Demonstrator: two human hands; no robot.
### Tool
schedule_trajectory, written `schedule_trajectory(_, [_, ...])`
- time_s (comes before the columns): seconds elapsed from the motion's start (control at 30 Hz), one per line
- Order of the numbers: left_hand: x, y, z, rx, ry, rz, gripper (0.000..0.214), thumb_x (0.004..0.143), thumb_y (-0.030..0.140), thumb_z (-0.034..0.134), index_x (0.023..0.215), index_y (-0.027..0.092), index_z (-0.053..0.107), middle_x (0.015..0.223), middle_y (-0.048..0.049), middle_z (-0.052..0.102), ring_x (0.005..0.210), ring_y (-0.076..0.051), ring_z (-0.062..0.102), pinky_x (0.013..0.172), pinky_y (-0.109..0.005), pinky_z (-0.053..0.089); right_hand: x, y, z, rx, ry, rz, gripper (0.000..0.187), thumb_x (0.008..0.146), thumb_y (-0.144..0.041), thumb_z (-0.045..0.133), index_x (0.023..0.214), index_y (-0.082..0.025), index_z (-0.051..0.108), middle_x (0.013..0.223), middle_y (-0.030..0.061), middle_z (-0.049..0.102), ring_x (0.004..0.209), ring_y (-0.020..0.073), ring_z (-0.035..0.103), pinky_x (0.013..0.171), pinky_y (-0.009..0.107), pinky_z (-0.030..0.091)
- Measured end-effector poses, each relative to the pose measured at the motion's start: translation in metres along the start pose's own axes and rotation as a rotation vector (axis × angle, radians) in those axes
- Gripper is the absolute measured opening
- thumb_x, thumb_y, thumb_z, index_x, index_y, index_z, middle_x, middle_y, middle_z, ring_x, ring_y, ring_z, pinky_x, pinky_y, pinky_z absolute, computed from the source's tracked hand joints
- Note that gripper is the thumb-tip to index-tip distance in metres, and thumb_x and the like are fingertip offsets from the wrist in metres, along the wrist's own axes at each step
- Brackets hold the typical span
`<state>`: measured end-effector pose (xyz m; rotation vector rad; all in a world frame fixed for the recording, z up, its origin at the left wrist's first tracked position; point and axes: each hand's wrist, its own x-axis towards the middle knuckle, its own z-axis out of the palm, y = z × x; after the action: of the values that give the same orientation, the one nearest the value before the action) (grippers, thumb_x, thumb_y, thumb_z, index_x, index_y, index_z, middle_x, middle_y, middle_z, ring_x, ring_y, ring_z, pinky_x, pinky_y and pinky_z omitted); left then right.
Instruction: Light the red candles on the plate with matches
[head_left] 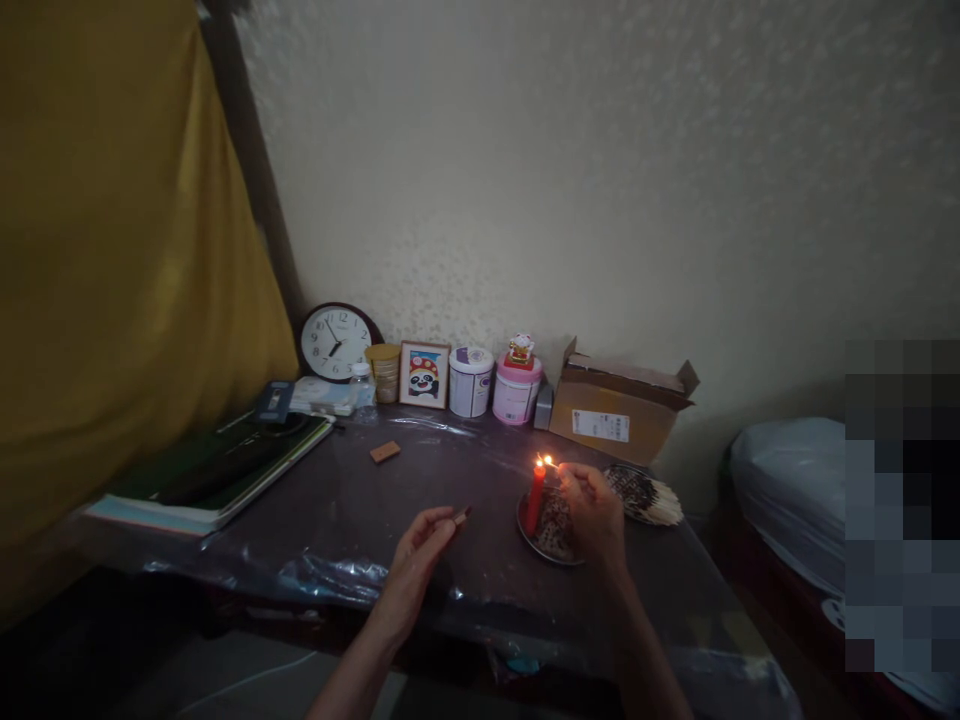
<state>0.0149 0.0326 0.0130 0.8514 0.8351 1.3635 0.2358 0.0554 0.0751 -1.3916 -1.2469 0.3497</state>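
My right hand (pixel 598 515) pinches a burning match (pixel 553 463), its flame beside the wick of an upright red candle (pixel 535 503). A small light glows at the wick too. The candle stands on the left part of a round metal dish (pixel 530 542) with a dark speckled surface, partly hidden by my right hand. Left of the dish, my left hand (pixel 420 550) holds a small pale piece with a dark end (pixel 462 516) between thumb and fingers; its kind is unclear. Behind my right hand, a second dish holds a heap of dark-headed matches (pixel 661 503).
A small brown block (pixel 385 452) lies on the plastic-covered table (pixel 322 510). Along the wall stand a clock (pixel 337 342), a framed panda picture (pixel 424 375), a white tin (pixel 471 382), a pink tin (pixel 517 393) and a cardboard box (pixel 619 410). A yellow curtain (pixel 142 250) hangs left.
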Motion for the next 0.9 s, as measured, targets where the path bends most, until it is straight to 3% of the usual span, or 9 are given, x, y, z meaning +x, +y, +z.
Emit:
schedule_trajectory(0.2, [0.001, -0.001, 0.0, 0.011, 0.015, -0.005, 0.032, 0.067, 0.039, 0.067, 0.092, 0.019, 0.065, 0.094, -0.0063, 0.07, 0.095, -0.021, 0.06, 0.087, -0.031, 0.04, 0.002, -0.011, -0.012, 0.021, 0.092, -0.001, 0.026, 0.073, -0.041, 0.054, 0.077, -0.017, 0.064, 0.075, 0.0064, 0.068, 0.069, 0.0199, 0.061, 0.062, 0.029, 0.047])
schedule_trajectory(0.37, [0.001, -0.002, -0.001, 0.02, 0.005, -0.011, 0.033, 0.067, 0.038, 0.068, 0.093, 0.019, 0.065, 0.094, -0.0061, 0.069, 0.093, -0.02, 0.06, 0.087, -0.03, 0.04, 0.013, -0.003, -0.038, -0.016, 0.239, 0.035, 0.029, 0.072, -0.042, 0.054, 0.076, -0.016, 0.064, 0.07, 0.0057, 0.068, 0.066, 0.0188, 0.061, 0.059, 0.028, 0.046])
schedule_trajectory(0.63, [0.005, -0.007, -0.004, 0.027, -0.012, -0.019, 0.031, 0.069, 0.036, 0.066, 0.095, 0.019, 0.064, 0.095, -0.006, 0.068, 0.094, -0.02, 0.059, 0.089, -0.032, 0.039, 0.028, 0.045, -0.078, -0.179, 0.401, -0.015, 0.034, 0.074, -0.045, 0.051, 0.085, -0.015, 0.065, 0.083, 0.0086, 0.068, 0.073, 0.0203, 0.061, 0.066, 0.03, 0.046])
schedule_trajectory(0.77, [0.005, -0.008, -0.004, 0.037, -0.034, -0.035, 0.029, 0.072, 0.035, 0.064, 0.097, 0.02, 0.062, 0.098, -0.0055, 0.067, 0.097, -0.02, 0.058, 0.092, -0.033, 0.037, 0.043, 0.077, -0.082, -0.365, 0.428, -0.138, 0.037, 0.077, -0.046, 0.045, 0.084, -0.016, 0.065, 0.087, 0.0105, 0.066, 0.079, 0.0217, 0.059, 0.074, 0.033, 0.044])
schedule_trajectory(0.9, [0.004, -0.007, -0.004, 0.03, -0.057, -0.038, 0.028, 0.075, 0.035, 0.061, 0.098, 0.021, 0.061, 0.1, -0.005, 0.066, 0.1, -0.019, 0.057, 0.094, -0.032, 0.035, 0.053, 0.103, -0.083, -0.425, 0.391, -0.157, 0.039, 0.076, -0.05, 0.043, 0.075, -0.017, 0.065, 0.079, 0.011, 0.066, 0.076, 0.0233, 0.058, 0.074, 0.036, 0.043])
